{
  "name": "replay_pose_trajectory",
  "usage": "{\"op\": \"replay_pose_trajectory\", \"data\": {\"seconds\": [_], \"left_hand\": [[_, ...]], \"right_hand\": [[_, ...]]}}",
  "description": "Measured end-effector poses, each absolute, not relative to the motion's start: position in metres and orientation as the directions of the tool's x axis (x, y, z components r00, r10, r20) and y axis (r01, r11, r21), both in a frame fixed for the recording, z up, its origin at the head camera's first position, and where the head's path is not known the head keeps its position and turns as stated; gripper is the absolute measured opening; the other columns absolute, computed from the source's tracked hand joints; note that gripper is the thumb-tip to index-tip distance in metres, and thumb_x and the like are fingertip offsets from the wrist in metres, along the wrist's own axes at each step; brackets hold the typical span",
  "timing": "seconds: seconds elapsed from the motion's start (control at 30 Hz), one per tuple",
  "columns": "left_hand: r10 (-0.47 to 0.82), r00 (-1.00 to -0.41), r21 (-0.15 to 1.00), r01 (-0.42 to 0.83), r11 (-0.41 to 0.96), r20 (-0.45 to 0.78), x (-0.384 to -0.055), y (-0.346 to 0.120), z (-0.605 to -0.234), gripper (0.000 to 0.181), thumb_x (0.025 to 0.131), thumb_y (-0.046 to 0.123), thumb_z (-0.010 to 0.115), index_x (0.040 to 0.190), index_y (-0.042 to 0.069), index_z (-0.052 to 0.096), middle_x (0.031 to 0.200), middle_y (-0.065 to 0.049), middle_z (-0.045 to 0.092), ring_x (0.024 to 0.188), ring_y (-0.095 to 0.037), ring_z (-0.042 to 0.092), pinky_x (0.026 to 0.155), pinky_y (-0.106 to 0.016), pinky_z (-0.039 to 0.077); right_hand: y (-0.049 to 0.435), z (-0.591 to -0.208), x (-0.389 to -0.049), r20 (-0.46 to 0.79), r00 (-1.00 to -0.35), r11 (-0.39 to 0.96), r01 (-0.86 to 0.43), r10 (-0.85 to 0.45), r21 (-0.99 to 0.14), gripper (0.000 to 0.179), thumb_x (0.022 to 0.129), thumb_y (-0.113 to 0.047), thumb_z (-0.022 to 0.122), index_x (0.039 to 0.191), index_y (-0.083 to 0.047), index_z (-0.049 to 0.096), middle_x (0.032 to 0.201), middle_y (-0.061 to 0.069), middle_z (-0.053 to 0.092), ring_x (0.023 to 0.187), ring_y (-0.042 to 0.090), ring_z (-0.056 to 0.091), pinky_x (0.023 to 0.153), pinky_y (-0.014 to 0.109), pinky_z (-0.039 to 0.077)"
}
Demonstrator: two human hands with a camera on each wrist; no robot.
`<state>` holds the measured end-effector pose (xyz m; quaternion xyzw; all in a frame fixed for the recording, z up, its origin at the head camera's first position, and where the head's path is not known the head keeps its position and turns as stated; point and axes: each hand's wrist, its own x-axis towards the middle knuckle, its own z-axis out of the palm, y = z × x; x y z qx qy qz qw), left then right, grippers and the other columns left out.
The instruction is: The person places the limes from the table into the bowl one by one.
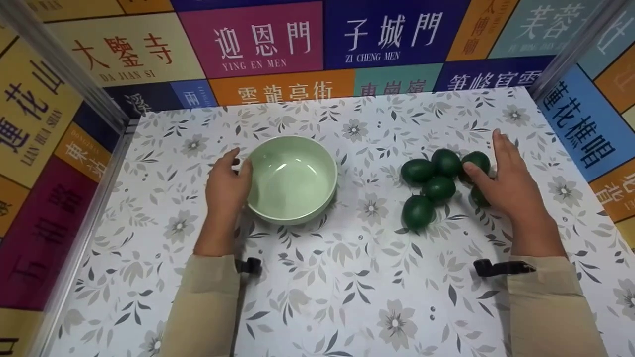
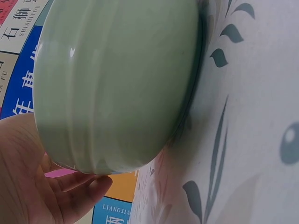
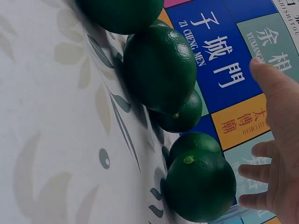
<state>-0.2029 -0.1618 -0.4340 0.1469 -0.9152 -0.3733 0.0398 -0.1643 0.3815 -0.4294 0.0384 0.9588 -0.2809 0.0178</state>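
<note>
A pale green bowl (image 1: 292, 181) stands upright on the patterned tabletop, left of centre. My left hand (image 1: 228, 186) is at its left side, thumb by the rim, fingers loosely bent. In the left wrist view the bowl's outer wall (image 2: 117, 84) hides part of the thumb, so firm contact is unclear. Several glossy dark green limes (image 1: 439, 189) lie clustered on the right. My right hand (image 1: 511, 178) is at the right edge of this cluster, thumb and fingers spread apart, holding nothing. In the right wrist view two limes (image 3: 201, 186) overlap near its fingertips.
White cloth with grey flowers and leaves covers the table (image 1: 347, 277). Upright panels of coloured blocks with Chinese lettering (image 1: 263, 44) enclose the back and both sides. Black straps with small cameras (image 1: 248, 266) are on both wrists.
</note>
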Motion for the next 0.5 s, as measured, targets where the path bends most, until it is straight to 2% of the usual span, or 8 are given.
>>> {"op": "replay_pose_trajectory", "data": {"seconds": [0.23, 0.5], "left_hand": [[-0.289, -0.957, 0.703, -0.220, 0.676, -0.022, -0.200, -0.163, -0.434, 0.052, 0.104, 0.038, 0.053, 0.153, 0.019, 0.053, 0.138, -0.012, 0.066, 0.116, -0.030, 0.065, 0.099, -0.049, 0.052], [-0.294, -0.955, 0.705, -0.235, 0.669, -0.039, -0.203, -0.164, -0.431, 0.049, 0.102, 0.030, 0.051, 0.148, 0.017, 0.058, 0.130, -0.011, 0.070, 0.108, -0.027, 0.066, 0.095, -0.046, 0.053]], "right_hand": [[0.387, -0.434, -0.164, -0.124, -0.991, 0.855, 0.110, 0.054, -0.507, 0.100, 0.095, -0.075, 0.046, 0.162, -0.038, -0.018, 0.174, 0.008, -0.017, 0.157, 0.054, -0.001, 0.111, 0.084, 0.012], [0.393, -0.431, -0.160, -0.203, -0.979, 0.869, 0.127, 0.032, -0.479, 0.110, 0.094, -0.077, 0.049, 0.162, -0.028, -0.022, 0.173, 0.021, -0.014, 0.153, 0.060, 0.003, 0.112, 0.083, 0.013]]}}
